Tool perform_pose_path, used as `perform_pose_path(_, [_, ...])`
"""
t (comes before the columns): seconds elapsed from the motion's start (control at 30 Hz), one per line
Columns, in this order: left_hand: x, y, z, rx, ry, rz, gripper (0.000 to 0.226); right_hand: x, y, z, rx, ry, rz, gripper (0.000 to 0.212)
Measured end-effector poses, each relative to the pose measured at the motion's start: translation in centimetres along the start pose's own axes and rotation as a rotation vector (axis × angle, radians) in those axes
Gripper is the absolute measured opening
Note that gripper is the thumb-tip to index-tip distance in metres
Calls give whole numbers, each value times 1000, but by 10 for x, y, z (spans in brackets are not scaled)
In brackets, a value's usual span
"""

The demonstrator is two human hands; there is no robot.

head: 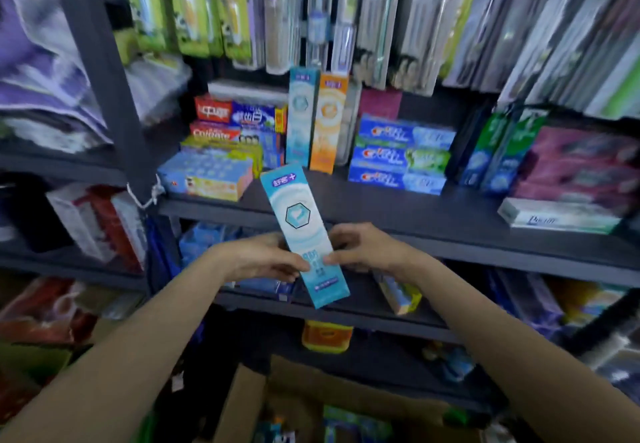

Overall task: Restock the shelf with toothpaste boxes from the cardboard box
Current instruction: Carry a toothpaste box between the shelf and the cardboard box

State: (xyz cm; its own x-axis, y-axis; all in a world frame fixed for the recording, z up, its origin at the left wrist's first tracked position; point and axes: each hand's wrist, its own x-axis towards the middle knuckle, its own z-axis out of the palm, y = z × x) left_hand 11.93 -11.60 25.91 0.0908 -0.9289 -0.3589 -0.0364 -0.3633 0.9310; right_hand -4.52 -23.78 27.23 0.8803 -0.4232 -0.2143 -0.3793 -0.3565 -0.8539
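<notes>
A light blue toothpaste box [298, 221] stands nearly upright in front of the dark shelf [398, 210], leaning slightly left. My left hand [263, 259] grips its lower left side and my right hand [360, 248] pinches its lower right side. At the back of the shelf stand a matching light blue box [302, 117] and an orange one [328, 124], both upright. The open cardboard box [249, 397] sits at the bottom, below my arms, with some packs inside.
Stacked red and blue toothpaste boxes [239, 124] fill the shelf's left, blue stacks [401, 152] and green upright boxes [502, 152] its right. Toothbrush packs [311, 10] hang above. A lower shelf [346, 311] holds more boxes. A dark upright post [104, 72] stands at left.
</notes>
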Motion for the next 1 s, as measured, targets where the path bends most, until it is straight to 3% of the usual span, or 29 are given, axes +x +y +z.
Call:
perform_pose_path(0.07, [1, 29, -10, 9, 58, 72, 26, 15, -27, -11, 63, 139, -85, 28])
perform_pose_path(0.2, [21, 68, -28, -88, 347, 277, 28, 54, -53, -29, 58, 387, -171, 35])
perform_pose_path(0.37, [71, 80, -50, 15, 655, 372, 27, 116, -59, -44, 75, 504, -99, 40])
perform_pose_path(0.57, [107, 83, -68, 155, 689, 347, 54, 184, -52, -48, 69, 568, -62, 35])
perform_pose_path(0.63, [114, 85, -70, 145, 704, 345, 61, 197, -53, -50, -37, 597, -58, 31])
perform_pose_path(0.83, [133, 83, -76, 103, 698, 372, 75, 211, -56, -59, -258, 684, -39, 18])
perform_pose_path(1.0, [140, 87, -80, 92, 721, 355, 74, 214, -57, -61, -329, 709, -59, 21])
